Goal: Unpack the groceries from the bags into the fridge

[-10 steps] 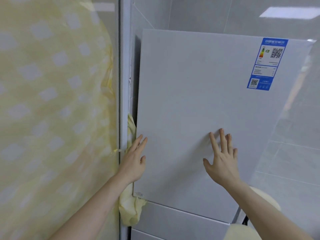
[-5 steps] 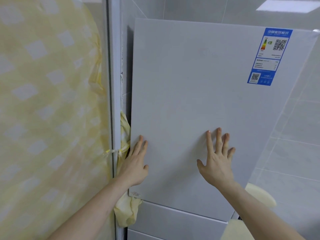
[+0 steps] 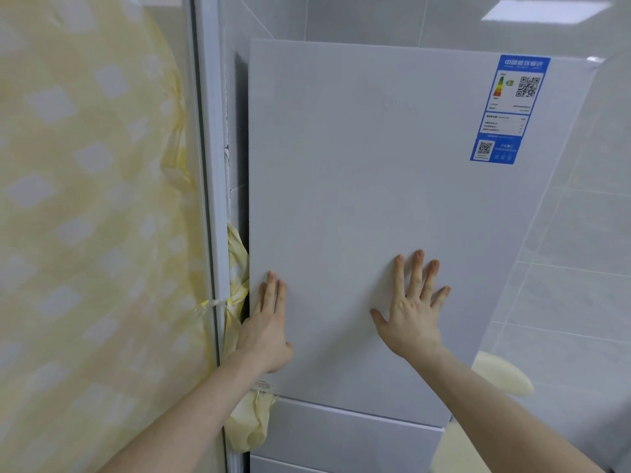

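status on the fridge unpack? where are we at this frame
Done: cannot tell; no groceries or bags are in view. In hand: both hands lie flat on the upper fridge door, the left hand near its left edge, the right hand mid-panel with fingers spread. The door looks shut or nearly so. Left: unclear from this view; the fridge interior is hidden.

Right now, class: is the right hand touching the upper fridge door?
Touching. The head view shows the right hand laid flat, fingers spread, against the upper fridge door with no gap.
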The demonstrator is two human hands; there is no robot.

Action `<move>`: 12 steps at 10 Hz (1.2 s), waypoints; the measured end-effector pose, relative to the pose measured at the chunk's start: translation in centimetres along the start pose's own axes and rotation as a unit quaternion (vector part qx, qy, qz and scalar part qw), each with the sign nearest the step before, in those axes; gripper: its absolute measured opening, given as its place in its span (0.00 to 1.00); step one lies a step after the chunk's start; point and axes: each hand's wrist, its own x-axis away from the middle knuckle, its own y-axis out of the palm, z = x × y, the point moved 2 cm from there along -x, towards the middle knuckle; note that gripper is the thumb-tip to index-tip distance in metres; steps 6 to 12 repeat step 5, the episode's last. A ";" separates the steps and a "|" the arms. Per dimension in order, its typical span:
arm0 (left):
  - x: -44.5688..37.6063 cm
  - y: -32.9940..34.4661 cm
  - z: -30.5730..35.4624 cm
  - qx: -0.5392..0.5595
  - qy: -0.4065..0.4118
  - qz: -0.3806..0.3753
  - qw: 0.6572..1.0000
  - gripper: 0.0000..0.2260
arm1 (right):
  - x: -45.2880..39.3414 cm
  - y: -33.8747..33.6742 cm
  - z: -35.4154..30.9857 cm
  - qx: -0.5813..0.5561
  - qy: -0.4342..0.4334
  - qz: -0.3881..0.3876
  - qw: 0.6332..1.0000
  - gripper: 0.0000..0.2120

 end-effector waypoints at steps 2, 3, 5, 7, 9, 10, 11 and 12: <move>0.6 -1.5 -0.6 0.026 -0.007 -0.047 0.999 0.49 | 0.9 -1.5 -0.8 -0.011 0.016 -0.038 0.999 0.57; 1.1 -2.6 -1.3 0.020 -0.002 -0.072 0.997 0.46 | 1.5 -2.3 -0.7 -0.017 0.010 -0.063 0.998 0.57; 5.0 -4.7 -0.2 0.066 0.079 -0.003 0.995 0.41 | 5.8 -3.8 -1.2 -0.080 -0.037 -0.065 0.994 0.46; 5.0 -4.7 -0.2 0.066 0.079 -0.003 0.995 0.41 | 5.8 -3.8 -1.2 -0.080 -0.037 -0.065 0.994 0.46; 5.0 -4.7 -0.2 0.066 0.079 -0.003 0.995 0.41 | 5.8 -3.8 -1.2 -0.080 -0.037 -0.065 0.994 0.46; 5.0 -4.7 -0.2 0.066 0.079 -0.003 0.995 0.41 | 5.8 -3.8 -1.2 -0.080 -0.037 -0.065 0.994 0.46; 5.0 -4.7 -0.2 0.066 0.079 -0.003 0.995 0.41 | 5.8 -3.8 -1.2 -0.080 -0.037 -0.065 0.994 0.46; 5.0 -4.7 -0.2 0.066 0.079 -0.003 0.995 0.41 | 5.8 -3.8 -1.2 -0.080 -0.037 -0.065 0.994 0.46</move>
